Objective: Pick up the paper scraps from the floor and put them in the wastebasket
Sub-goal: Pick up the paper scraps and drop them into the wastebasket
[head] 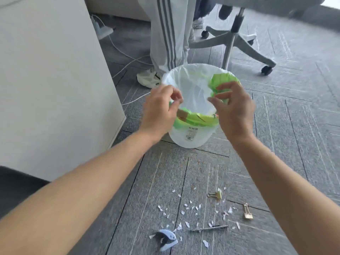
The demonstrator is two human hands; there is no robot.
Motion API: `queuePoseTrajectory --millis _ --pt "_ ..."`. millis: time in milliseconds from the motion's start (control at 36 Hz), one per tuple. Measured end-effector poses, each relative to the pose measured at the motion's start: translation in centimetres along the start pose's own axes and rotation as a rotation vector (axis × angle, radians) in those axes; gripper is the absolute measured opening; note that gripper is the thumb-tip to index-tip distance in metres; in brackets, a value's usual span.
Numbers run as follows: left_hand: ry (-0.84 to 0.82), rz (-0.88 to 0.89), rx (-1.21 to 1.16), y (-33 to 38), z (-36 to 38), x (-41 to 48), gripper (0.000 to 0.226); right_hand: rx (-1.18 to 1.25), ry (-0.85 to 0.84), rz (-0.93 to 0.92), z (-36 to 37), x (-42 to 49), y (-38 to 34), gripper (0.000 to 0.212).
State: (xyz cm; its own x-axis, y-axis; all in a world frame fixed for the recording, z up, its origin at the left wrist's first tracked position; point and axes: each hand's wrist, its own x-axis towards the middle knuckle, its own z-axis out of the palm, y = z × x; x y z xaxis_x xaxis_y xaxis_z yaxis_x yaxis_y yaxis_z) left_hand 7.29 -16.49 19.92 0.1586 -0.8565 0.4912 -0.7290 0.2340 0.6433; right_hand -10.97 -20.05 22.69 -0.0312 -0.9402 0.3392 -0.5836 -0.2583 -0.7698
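While upright, wastebasket (191, 137) mouth-up, axis vertical

Round white wastebasket (189, 138): seen as smooth translucent plastic, lined with thin glossy white film (193, 83) and crinkled green film (224, 79). Grey floor (276, 126): recorded as matt, ribbed carpet. Small white scraps (187, 224): torn matt paper. Gold binder clip (247, 211): shiny metal noted.
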Motion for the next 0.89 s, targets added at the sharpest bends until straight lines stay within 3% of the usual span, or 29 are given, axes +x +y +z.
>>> queuePoseTrajectory --millis 194,306,361,417,528,583,667,750,806,889 --pt "-0.271 -0.173 0.133 0.8 1.8 5.8 0.018 -0.378 -0.182 0.107 -0.3 3.9 -0.3 0.027" --pt "-0.331 -0.194 0.235 1.2 1.3 6.0 0.04 -0.463 -0.183 0.057 -0.5 3.7 -0.5 0.004" --pt "-0.372 -0.162 0.288 1.3 1.1 5.5 0.051 -0.434 -0.194 0.0 -0.3 3.2 -0.2 0.021" --pt "-0.338 -0.114 0.303 1.2 0.8 4.6 0.042 -0.355 -0.155 -0.086 -0.1 1.8 0.2 0.027" --pt "-0.197 -0.032 0.17 0.0 0.2 1.6 0.007 -0.297 -0.076 -0.312 -0.1 -3.1 1.4 0.021" --pt "-0.176 -0.042 0.102 -0.7 0.3 -0.3 0.009 -0.296 -0.083 -0.358 0.4 -5.9 2.8 0.022" --pt "-0.107 -0.081 0.039 -1.3 1.0 -3.0 0.017 -0.265 -0.14 -0.278 1.6 -10.5 5.4 0.025" --pt "-0.12 -0.078 -0.021 -1.7 1.4 -6.7 0.027 -0.248 -0.323 -0.093 2.7 -15.1 8.3 0.026" --pt "-0.234 -0.118 -0.065 -2.4 1.4 -10.5 0.033 -0.267 -0.465 0.046 3.2 -17.9 10.0 0.023" --pt "-0.491 -0.262 -0.045 -4.6 1.3 -16.7 0.022 -0.313 -0.656 0.206 3.9 -21.3 12.0 0.018"
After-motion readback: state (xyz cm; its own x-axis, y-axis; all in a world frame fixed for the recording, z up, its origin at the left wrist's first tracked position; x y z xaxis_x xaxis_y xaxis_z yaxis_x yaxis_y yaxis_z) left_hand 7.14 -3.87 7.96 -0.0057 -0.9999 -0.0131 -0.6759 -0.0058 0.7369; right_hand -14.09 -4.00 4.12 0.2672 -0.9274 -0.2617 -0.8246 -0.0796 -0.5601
